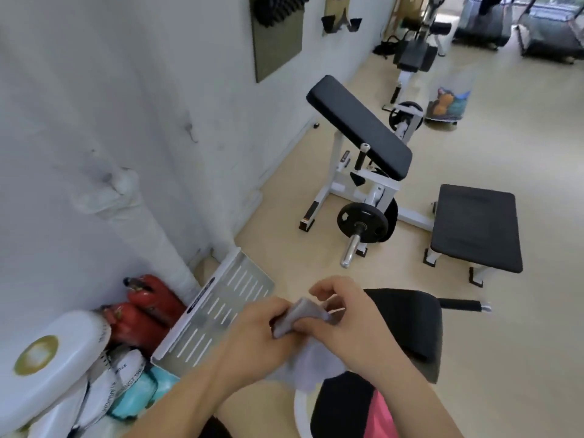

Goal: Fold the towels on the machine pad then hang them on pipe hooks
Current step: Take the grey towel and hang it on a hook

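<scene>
The left hand (262,324) and right hand (346,314), close together, both pinch the small grey towel (305,316), which looks light and limp, probably best held by its corners.

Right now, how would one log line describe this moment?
step: folding | left hand: grips towel | right hand: pinches towel | towel: bunched, at black pad edge | hanging: not done
</scene>
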`<state>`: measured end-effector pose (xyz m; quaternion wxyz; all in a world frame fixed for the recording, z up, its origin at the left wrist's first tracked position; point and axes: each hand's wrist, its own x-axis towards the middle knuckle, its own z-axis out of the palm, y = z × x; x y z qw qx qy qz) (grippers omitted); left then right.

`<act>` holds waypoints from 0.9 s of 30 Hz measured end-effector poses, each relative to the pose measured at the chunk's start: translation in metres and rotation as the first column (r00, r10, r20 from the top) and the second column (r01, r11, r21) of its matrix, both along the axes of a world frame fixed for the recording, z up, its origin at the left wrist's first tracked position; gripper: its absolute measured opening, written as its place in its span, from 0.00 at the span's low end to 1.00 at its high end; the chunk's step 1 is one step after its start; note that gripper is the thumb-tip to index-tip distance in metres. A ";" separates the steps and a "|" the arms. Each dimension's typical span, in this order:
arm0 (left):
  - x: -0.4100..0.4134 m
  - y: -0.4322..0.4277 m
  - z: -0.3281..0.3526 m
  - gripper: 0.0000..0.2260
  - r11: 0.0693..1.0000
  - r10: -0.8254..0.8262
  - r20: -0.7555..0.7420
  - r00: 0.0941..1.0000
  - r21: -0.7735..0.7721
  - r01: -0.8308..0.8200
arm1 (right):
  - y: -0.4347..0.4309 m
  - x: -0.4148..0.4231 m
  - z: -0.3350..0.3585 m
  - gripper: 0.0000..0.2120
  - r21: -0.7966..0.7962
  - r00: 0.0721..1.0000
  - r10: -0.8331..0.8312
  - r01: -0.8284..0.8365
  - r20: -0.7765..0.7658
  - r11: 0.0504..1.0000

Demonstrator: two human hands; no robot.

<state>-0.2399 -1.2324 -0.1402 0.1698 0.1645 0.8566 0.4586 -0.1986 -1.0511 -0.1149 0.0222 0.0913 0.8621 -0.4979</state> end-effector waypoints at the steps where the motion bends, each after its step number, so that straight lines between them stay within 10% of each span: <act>1: -0.012 -0.013 0.003 0.11 0.999 0.040 0.011 0.999 0.010 -0.040 | -0.008 -0.014 0.001 0.14 -0.007 0.999 0.047 -0.046 0.027 0.999; 7: -0.096 -0.098 0.048 0.05 0.962 0.187 0.185 0.965 0.166 -0.219 | -0.050 -0.100 0.016 0.13 0.041 0.991 0.125 -0.126 0.041 0.991; 17: -0.251 -0.166 0.144 0.09 0.888 0.359 0.017 0.933 0.303 -0.347 | -0.116 -0.271 0.101 0.19 -0.497 0.998 -0.045 0.017 -0.044 0.868; 27: -0.372 -0.142 0.225 0.08 0.858 0.484 -0.158 0.860 0.279 -0.432 | -0.105 -0.431 0.186 0.13 -0.316 0.974 -0.030 -0.044 -0.225 0.948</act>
